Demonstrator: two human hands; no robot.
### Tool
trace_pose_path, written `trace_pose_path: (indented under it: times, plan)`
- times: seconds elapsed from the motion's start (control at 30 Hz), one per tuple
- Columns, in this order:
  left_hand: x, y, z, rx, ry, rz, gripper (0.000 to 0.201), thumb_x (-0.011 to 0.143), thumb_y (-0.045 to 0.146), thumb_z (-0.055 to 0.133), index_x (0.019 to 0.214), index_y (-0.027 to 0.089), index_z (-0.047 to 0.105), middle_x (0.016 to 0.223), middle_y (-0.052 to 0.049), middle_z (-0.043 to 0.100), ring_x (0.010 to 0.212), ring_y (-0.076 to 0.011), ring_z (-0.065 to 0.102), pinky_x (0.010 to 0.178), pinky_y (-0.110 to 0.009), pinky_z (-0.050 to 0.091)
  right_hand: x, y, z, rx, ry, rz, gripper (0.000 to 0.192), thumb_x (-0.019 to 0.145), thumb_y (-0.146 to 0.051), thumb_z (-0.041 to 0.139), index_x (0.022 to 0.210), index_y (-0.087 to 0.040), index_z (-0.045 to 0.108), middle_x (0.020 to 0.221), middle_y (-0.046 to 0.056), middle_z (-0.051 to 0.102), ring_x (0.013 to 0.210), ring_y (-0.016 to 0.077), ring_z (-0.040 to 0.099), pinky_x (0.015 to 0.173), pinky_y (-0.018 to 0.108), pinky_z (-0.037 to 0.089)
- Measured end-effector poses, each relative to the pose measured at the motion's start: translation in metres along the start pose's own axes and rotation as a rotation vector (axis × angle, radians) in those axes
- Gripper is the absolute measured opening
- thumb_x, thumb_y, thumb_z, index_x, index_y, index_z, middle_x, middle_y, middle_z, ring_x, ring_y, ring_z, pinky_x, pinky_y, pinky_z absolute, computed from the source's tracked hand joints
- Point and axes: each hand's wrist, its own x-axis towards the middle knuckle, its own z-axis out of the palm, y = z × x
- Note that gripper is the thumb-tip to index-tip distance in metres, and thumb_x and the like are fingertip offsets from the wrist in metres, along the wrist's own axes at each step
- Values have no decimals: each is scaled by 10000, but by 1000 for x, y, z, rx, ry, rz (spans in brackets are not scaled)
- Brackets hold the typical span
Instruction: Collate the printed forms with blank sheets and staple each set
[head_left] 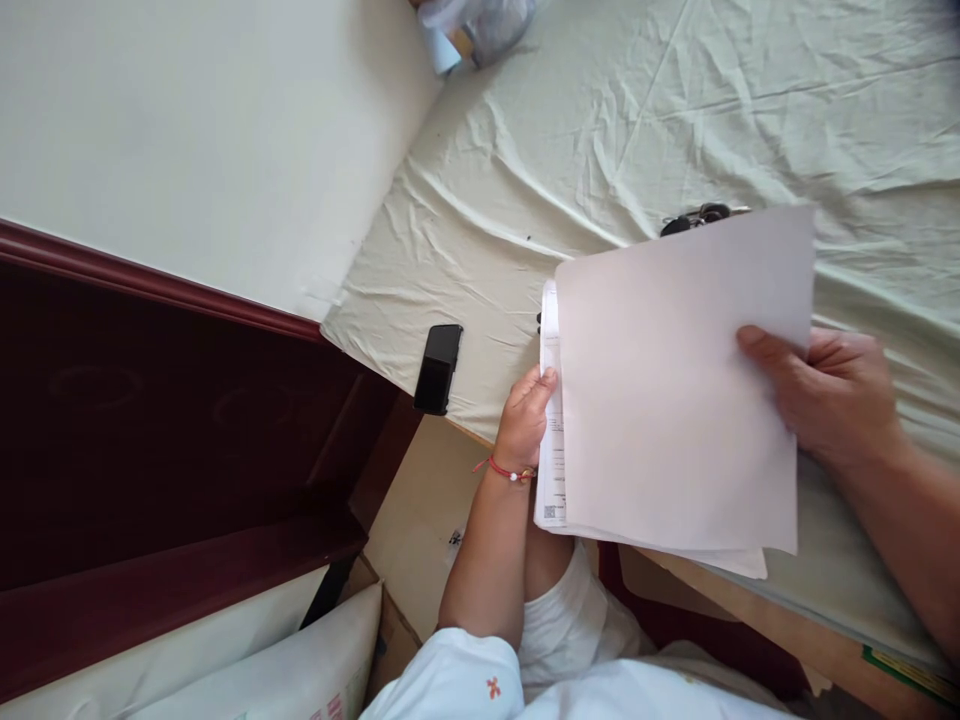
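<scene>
My left hand [526, 415] grips the left edge of a stack of papers [551, 400], its thumb on top; printed text and a small square code show along that edge. A blank white sheet [675, 380] covers most of the stack. My right hand [832, 390] pinches this sheet at its right side, thumb on the face and fingers behind. The sheet sits shifted to the right of the pages under it. Behind its top edge, partly hidden, lie dark-rimmed glasses [697, 217] on the cloth.
A black phone [439, 368] lies near the left edge of the bed-like surface with a pale green sheet [600, 130]. A plastic bag [480, 30] is at the far corner by the white wall [187, 130]. Dark red wooden panelling [172, 400] and a white sack [300, 660] stand at left.
</scene>
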Motion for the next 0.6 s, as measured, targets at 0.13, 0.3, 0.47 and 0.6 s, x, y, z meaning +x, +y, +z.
trace_pose_path:
  times: [0.13,0.3,0.47,0.6]
  plan:
    - [2,-8,-2,76,35,79,410,852,496,771,1111,179,764,1166,-81,787,1250,-302,672,1093,-401,508,-4,-3,2,-19,-30,20,495,703,-619,845,726,-139,722,666,40,669,462,94,541,341,194,413]
    - [4,-13,-1,188,24,157,421,906,556,695,1101,191,772,1144,-75,788,1201,-279,689,1047,-373,529,-5,2,2,-81,-26,-5,508,734,-627,817,709,-130,712,633,32,628,473,85,520,358,182,401]
    - [1,-11,4,240,28,171,452,953,584,616,1132,194,757,1202,-79,771,1210,-260,682,1073,-363,507,-8,4,5,-111,18,-9,542,745,-640,799,643,-128,650,581,13,550,456,77,458,347,192,356]
    - [0,-11,5,261,46,175,464,956,595,602,1127,190,752,1231,-81,761,1253,-266,659,1116,-375,479,-11,5,9,-82,43,-13,538,758,-629,793,635,-131,630,594,14,551,465,78,453,352,197,349]
